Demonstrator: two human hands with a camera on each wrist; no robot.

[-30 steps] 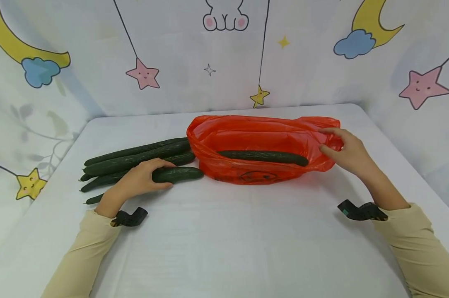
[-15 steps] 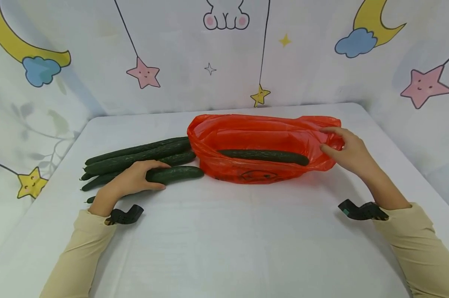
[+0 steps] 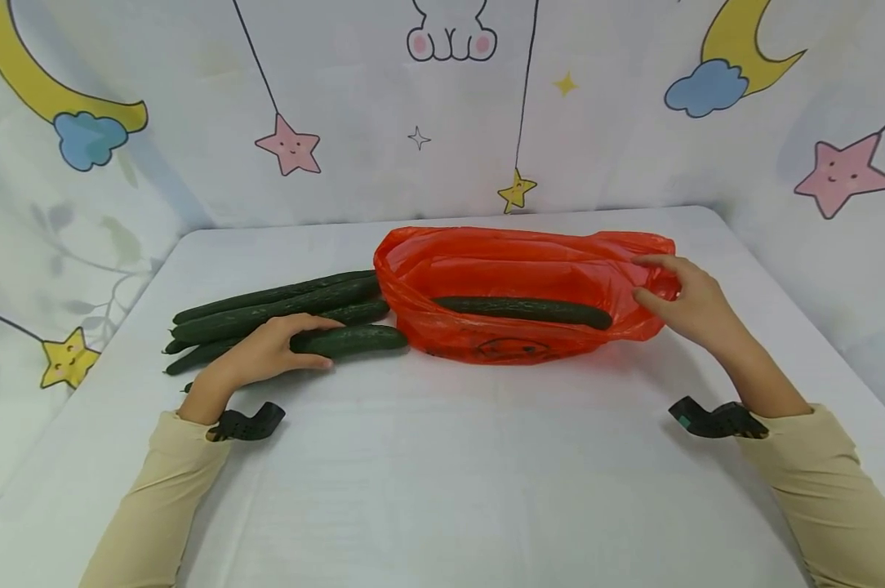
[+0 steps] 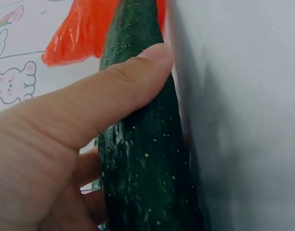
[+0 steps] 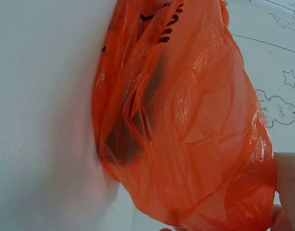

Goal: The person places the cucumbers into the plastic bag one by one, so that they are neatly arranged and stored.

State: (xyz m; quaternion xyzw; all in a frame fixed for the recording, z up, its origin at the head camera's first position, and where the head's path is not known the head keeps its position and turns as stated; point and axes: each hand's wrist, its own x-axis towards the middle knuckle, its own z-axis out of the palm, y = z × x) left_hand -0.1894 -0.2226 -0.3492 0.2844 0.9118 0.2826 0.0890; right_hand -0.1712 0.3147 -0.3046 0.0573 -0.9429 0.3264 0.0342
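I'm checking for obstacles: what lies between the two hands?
In the head view: the end of the gripped cucumber, ends of other cucumbers behind it, then the red bag with a cucumber visible inside.

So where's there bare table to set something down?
Biggest: white table in front of the red bag, between the sleeves. Narrower: behind the cucumbers, bordered by the bag and patterned backdrop. Crowded: left of the bag, where cucumbers bunch and the left hand grips one; right hand holds the bag's right end.
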